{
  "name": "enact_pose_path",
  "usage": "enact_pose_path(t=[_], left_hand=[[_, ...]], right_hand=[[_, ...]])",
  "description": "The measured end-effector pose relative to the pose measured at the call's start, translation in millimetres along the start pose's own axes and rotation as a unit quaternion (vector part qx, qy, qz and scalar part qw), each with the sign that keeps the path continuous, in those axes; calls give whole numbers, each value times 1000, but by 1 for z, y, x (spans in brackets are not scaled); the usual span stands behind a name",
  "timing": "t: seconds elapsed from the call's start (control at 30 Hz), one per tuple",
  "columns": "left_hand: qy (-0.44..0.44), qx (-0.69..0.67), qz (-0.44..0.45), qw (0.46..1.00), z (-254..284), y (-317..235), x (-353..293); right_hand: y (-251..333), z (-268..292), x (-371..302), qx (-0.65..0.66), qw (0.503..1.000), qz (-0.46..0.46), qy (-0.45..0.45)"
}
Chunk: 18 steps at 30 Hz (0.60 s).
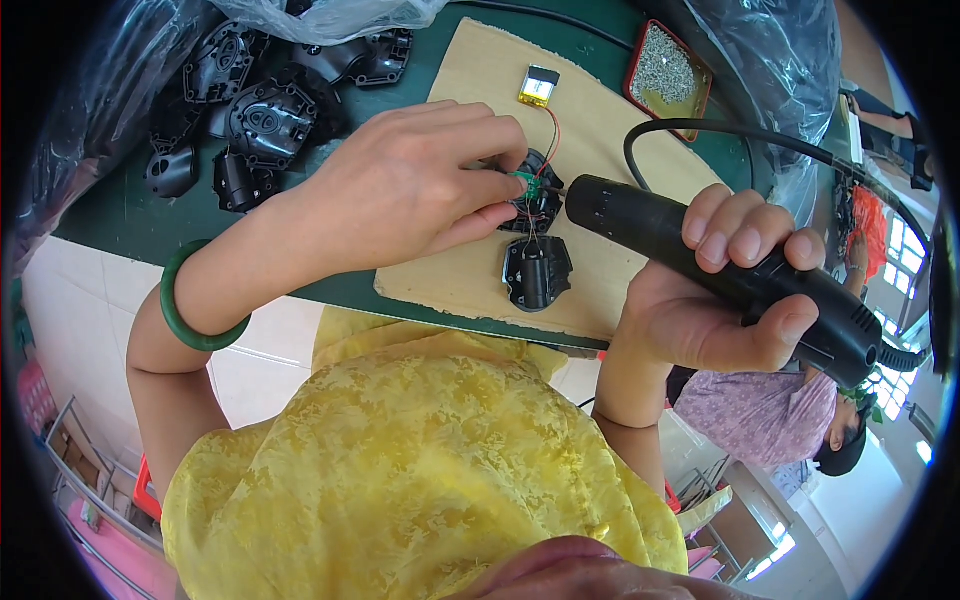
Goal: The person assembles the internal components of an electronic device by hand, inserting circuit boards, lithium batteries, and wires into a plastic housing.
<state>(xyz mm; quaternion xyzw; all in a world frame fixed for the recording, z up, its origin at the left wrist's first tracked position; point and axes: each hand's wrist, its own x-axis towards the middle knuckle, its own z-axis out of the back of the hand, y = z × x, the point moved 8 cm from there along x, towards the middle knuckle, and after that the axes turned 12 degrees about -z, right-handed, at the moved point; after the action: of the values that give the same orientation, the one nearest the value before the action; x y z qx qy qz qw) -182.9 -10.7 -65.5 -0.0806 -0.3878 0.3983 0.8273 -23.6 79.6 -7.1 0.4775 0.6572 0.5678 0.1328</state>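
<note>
My right hand [735, 280] is wrapped round a black electric screwdriver [640, 222], its bit pointing left at a small black plastic housing [545, 212] on a cardboard sheet. Against that housing, the fingers of my left hand [425, 185] are pinched on a green circuit board [530, 187], partly covering it. The bit's tip is close to the board; whether it sits in a screw I cannot tell. Thin wires run from the board to a silver and yellow battery pack [539, 86] above. Below lies a second black housing half [537, 272] with a cylindrical part, joined by wires.
The cardboard sheet [440, 275] lies on a green tabletop [115, 215]. Several black plastic housings [270, 120] are piled at the left, beside clear plastic bags. A red tray of small screws [665, 75] stands at the far right. The screwdriver's cable [740, 125] arches behind. Another person sits at right.
</note>
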Motion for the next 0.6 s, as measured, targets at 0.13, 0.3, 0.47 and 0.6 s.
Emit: enact_pose_path(t=[0.13,0.3,0.47,0.6], left_hand=[[-2,0,0,1000,1,0,0],[-1,1,2,1000,0,0,0],[-3,-5,0,1000,0,0,0],[0,-2,1,1000,1,0,1]], right_hand=[[-1,0,0,28,999,-10,13],[-2,0,0,23,1000,-14,17],[-2,-8,3,-6,1000,0,9],[-1,-14,2,-1,999,-3,34]])
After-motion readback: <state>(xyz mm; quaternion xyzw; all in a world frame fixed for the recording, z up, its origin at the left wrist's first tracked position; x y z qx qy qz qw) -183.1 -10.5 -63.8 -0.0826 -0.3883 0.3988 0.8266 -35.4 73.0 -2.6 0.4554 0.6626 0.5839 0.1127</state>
